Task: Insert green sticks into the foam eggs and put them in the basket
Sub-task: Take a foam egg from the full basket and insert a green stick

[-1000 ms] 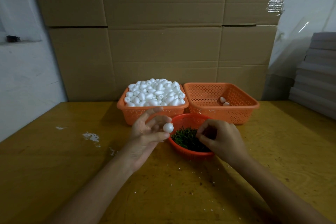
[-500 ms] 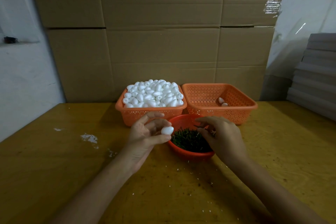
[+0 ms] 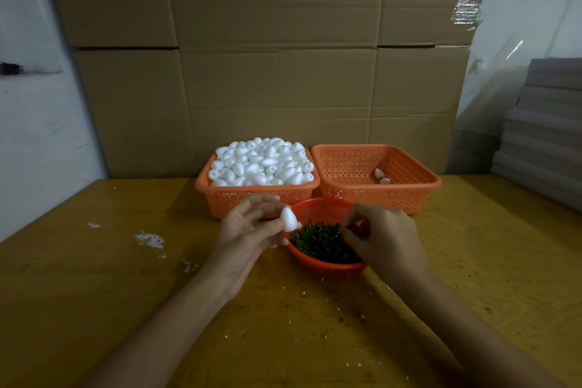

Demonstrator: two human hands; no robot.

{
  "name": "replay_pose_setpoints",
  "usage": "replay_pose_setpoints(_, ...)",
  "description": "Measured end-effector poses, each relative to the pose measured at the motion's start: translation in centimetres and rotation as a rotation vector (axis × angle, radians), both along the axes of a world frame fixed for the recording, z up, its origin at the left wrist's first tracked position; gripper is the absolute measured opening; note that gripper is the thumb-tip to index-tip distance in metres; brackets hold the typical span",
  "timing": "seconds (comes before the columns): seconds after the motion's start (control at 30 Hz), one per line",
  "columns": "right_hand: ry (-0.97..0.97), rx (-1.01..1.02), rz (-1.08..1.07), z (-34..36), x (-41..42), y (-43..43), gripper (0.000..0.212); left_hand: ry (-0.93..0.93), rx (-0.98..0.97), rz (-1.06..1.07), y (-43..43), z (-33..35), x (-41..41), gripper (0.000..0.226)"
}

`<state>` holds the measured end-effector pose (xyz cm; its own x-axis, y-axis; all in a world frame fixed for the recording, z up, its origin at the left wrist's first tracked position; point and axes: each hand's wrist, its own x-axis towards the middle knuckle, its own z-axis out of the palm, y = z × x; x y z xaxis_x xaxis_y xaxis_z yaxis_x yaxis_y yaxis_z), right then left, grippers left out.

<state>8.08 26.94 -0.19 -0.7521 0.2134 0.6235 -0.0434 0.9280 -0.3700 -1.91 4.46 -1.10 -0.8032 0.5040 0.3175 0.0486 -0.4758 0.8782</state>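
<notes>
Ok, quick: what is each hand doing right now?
Left hand: holding an egg between thumb and fingers.
Right hand: fingers curled over the sticks; whether it pinches one cannot be told.

Pinches egg (image 3: 289, 218) between thumb and fingertips of left hand (image 3: 248, 230), palm inward; curls right hand (image 3: 384, 239) knuckles-up, fingertips bunched.

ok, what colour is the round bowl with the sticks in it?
Red; the bowl shows clearly in the head view.
</notes>
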Motion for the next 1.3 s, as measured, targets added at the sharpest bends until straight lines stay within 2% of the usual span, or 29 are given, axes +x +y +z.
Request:
replay_pose_setpoints(0.17,0.054,0.025,0.041,0.1,0.0,-0.3,0.025,-0.009,0.017,-0.028,0.1,-0.1,-0.1,0.039)
replay_pose_setpoints(0.37,0.081,-0.003,0.112,-0.2,-0.2,-0.5,0.013,-0.039,0.028,-0.028,0.2,-0.2,0.0,0.028)
replay_pose_setpoints(0.6,0.156,-0.046,0.249,0.0,0.0,-1.4,0.004,-0.044,0.040,-0.031,0.3,-0.3,0.1,0.025)
replay_pose_setpoints(0.8,0.141,-0.219,0.409,0.2,0.3,-2.0,0.009,-0.056,0.027,-0.035,0.5,-0.4,0.1,0.025)
replay_pose_setpoints(1.03,0.128,-0.204,0.487,-0.2,0.2,-2.1,0.010,-0.061,0.017,-0.018,0.7,-0.3,0.2,0.025)
replay_pose_setpoints(1.3,0.132,-0.195,0.477,-0.5,-0.1,-2.0,0.013,-0.060,0.026,-0.025,0.7,-0.5,0.0,0.020)
